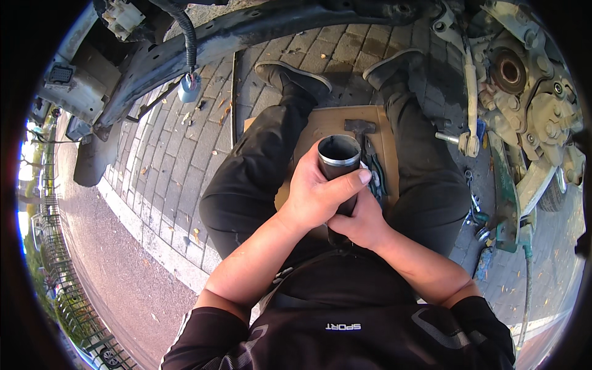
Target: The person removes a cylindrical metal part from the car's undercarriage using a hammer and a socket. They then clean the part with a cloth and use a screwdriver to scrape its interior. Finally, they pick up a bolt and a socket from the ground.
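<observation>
A black tube point(340, 172) with a bright silver band below its open, dark mouth stands nearly upright over my lap. My left hand point(311, 191) is wrapped round its upper part, the thumb lying across the front. Lower down, my right hand point(362, 219) grips the same tube from the other side. Its bottom end is partly hidden by my hands. Just beyond the tube, a hammer point(360, 127) lies on a cardboard sheet point(327, 117) between my legs. Beside the hammer's handle are pliers with dark green handles point(377, 179), partly covered by my right hand.
Dirty vehicle suspension parts point(536, 117) and a metal link rod point(470, 98) stand close on my right. Several tools point(475, 203) lie on the paving there. A dark vehicle beam point(246, 31) crosses ahead; a corrugated cable with a blue connector point(189, 87) hangs at the left.
</observation>
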